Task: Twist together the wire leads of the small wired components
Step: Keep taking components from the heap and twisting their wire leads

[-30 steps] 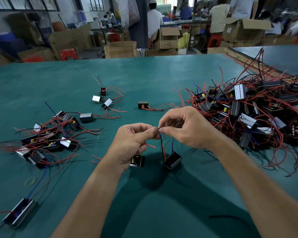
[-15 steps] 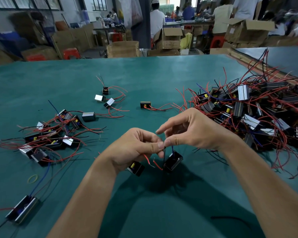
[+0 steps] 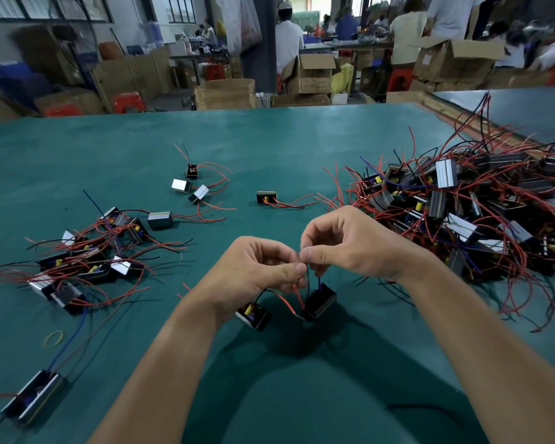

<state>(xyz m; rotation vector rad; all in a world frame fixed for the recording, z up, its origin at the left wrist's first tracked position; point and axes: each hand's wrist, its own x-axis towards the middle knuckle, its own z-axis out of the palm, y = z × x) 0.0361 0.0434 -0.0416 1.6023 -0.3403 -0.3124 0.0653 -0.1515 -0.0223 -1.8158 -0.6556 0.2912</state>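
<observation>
My left hand [image 3: 257, 270] and my right hand [image 3: 343, 248] meet fingertip to fingertip above the green table [image 3: 269, 145], and both pinch thin wire leads [image 3: 305, 283] between thumb and forefinger. The red, black and blue leads run down to two small black components. One component with a yellow part [image 3: 253, 315] hangs under my left wrist. The other black component [image 3: 320, 301] sits just below my right fingers. The pinched wire ends are hidden by my fingertips.
A big heap of components with red wires [image 3: 462, 213] fills the right side. A smaller cluster [image 3: 87, 261] lies at the left, with loose ones [image 3: 191, 184] further back. A long component [image 3: 34, 395] and a yellow rubber band [image 3: 53, 338] lie near left.
Both hands have dropped lower and closer to me. The two hanging components have swung and sunk toward the table. The fingertips stay pinched on the leads.
</observation>
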